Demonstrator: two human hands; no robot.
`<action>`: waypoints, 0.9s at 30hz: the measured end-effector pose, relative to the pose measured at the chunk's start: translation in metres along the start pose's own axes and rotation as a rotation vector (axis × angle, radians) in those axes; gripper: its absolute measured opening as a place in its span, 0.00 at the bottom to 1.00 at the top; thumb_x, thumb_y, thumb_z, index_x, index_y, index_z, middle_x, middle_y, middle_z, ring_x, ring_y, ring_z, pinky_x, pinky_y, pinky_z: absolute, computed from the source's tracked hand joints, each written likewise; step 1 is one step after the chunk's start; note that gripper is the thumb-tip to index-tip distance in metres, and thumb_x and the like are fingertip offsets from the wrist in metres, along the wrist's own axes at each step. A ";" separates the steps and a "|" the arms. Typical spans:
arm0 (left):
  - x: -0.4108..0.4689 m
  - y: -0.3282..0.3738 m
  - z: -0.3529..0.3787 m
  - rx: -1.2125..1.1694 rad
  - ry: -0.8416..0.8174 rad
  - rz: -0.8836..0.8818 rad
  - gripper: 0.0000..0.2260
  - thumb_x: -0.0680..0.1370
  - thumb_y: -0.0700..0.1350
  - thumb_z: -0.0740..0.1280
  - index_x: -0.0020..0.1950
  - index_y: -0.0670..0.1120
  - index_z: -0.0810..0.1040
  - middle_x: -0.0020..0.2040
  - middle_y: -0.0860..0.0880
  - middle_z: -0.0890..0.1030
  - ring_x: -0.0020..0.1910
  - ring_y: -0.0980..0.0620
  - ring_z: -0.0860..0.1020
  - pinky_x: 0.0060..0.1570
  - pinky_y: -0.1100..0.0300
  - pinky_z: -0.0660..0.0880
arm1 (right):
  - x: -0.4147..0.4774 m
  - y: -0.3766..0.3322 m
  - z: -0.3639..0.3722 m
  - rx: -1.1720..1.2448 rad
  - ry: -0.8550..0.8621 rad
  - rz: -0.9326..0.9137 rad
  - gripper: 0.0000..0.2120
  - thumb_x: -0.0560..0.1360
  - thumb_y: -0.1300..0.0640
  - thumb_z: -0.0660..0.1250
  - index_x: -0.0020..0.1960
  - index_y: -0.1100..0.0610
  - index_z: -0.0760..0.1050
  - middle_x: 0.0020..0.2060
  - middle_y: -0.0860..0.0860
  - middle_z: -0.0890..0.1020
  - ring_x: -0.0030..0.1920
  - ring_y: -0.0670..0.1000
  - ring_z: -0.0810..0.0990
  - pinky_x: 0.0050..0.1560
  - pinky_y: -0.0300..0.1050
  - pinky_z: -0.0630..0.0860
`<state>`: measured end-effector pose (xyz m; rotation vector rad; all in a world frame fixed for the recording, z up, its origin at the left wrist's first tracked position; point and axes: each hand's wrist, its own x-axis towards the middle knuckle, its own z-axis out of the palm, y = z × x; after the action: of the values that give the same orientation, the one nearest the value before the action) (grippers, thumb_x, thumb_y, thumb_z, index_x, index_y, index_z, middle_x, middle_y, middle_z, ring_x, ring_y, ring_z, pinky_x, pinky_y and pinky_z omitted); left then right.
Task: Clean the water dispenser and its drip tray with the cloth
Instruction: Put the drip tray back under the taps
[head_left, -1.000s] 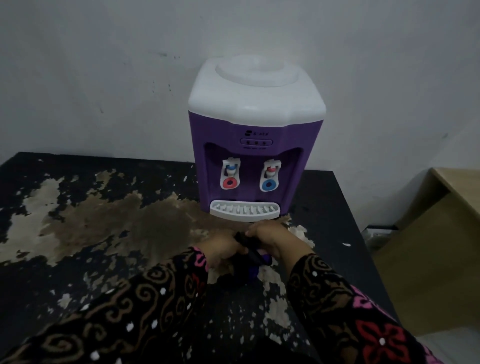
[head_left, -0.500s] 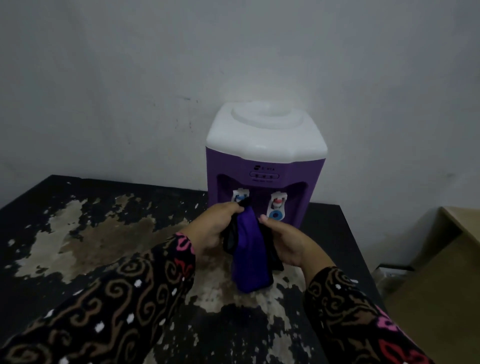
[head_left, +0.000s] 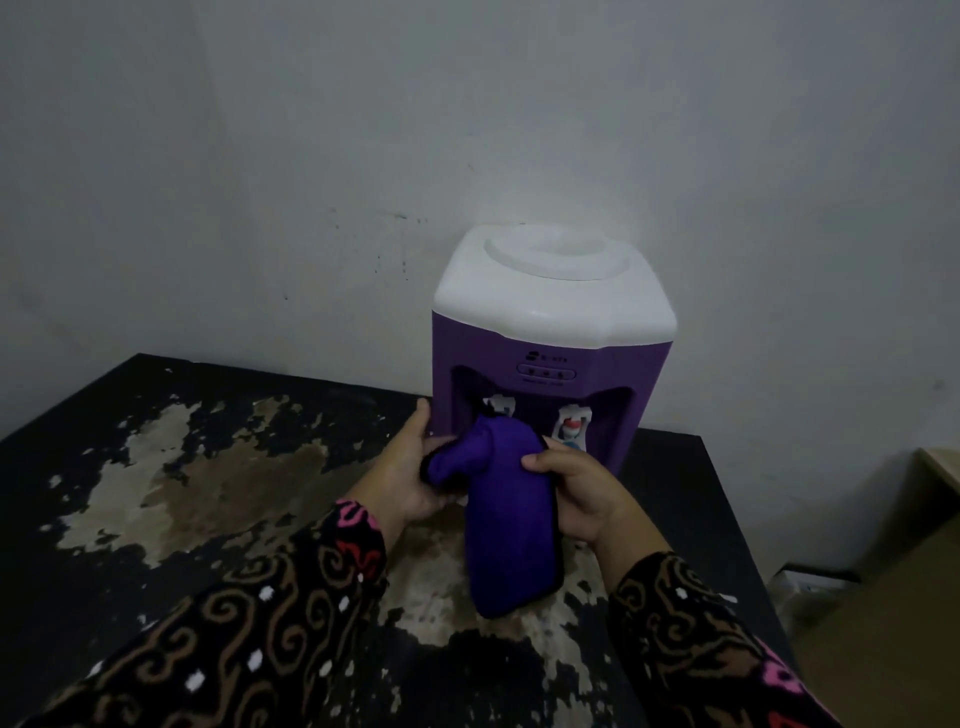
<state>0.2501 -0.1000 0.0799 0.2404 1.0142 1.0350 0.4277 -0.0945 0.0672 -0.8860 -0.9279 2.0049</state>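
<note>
Black tabletop with worn pale and brown patches, lower left to centre of frame. Dark sleeve patterned with brown swirls, white dots and pink motifs, bottom left, rising toward centre. Left hand, just left of centre, fingers curled round the bunched upper-left end of the cloth, thumb raised just beside the dispenser's lower left corner. Purple rectangular cloth with dark edging, centre, held up between both hands in front of the dispenser's recess, hanging lengthwise, lower end above or on the tabletop, contact not discernible. Tabletop water dispenser with purple plastic body and white moulded top, right of centre, upright at the back of the table against the grey wall. White left tap partly covered by the cloth's top; white right tap with red and blue parts showing beside it. Drip tray hidden behind cloth and hands. Right hand, right of centre, thumb pinching the cloth's right edge from the front, fingers behind. Matching patterned right sleeve, lower right. Light brown wooden furniture, far right edge.
</note>
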 end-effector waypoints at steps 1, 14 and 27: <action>0.000 -0.007 -0.004 -0.011 0.007 -0.040 0.35 0.74 0.68 0.55 0.58 0.37 0.77 0.53 0.34 0.81 0.54 0.37 0.79 0.54 0.44 0.76 | 0.000 0.001 0.001 0.022 0.014 -0.005 0.15 0.68 0.70 0.62 0.53 0.61 0.76 0.45 0.58 0.83 0.47 0.56 0.81 0.52 0.51 0.77; -0.023 0.002 -0.033 0.159 0.030 -0.015 0.16 0.77 0.36 0.63 0.65 0.41 0.73 0.56 0.38 0.79 0.53 0.41 0.78 0.53 0.48 0.76 | 0.019 0.007 0.020 -0.127 0.204 0.156 0.16 0.73 0.68 0.64 0.60 0.62 0.74 0.56 0.60 0.80 0.54 0.58 0.80 0.47 0.50 0.80; -0.008 0.077 -0.112 0.549 0.299 0.347 0.19 0.74 0.32 0.63 0.61 0.50 0.76 0.66 0.45 0.71 0.61 0.45 0.73 0.60 0.51 0.74 | 0.086 0.021 0.097 -0.793 0.484 0.124 0.27 0.70 0.63 0.70 0.67 0.59 0.66 0.63 0.58 0.73 0.60 0.60 0.74 0.60 0.58 0.75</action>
<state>0.1148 -0.0966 0.0698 0.7478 1.5600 1.1045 0.3005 -0.0631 0.0749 -1.7937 -1.4099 1.3735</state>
